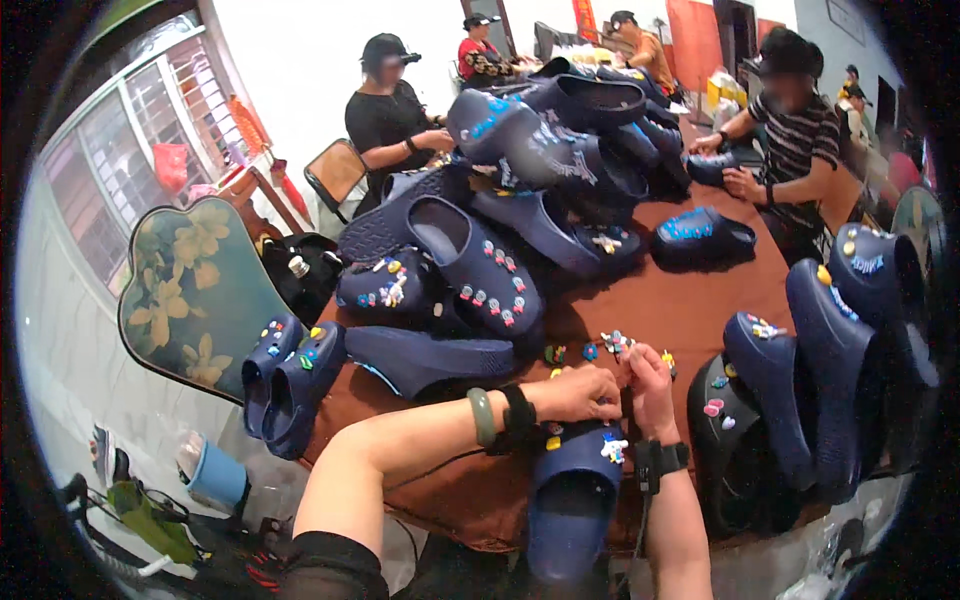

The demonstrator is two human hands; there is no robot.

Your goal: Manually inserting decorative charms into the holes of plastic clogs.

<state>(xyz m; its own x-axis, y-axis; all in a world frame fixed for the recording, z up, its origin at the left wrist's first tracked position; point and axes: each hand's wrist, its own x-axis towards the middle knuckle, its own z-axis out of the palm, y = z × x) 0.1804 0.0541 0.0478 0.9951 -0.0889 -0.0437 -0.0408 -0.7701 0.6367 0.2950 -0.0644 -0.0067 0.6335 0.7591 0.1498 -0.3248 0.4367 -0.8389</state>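
Note:
A navy clog (pixel 572 505) lies in front of me, its opening toward me and its toe away. A white charm (pixel 613 449) and yellow ones sit on its upper. My left hand (pixel 580 394) is curled over the toe end, fingers bent together; whatever they grip is hidden. Just right of it my right hand (pixel 652 388) is raised, thumb and fingers pinched on something too small to make out. Beyond both hands, several loose colourful charms, among them a blue one (pixel 590 352), lie on the brown tabletop (pixel 600 308).
A large heap of navy clogs (pixel 480 262) rises ahead and to the left. Charm-covered clogs (pixel 768 395) stand at the right edge, and a smaller pair (pixel 290 375) at the left. Co-workers sit around the table; one holds a clog (pixel 710 168). A floral chairback (pixel 190 300) stands left.

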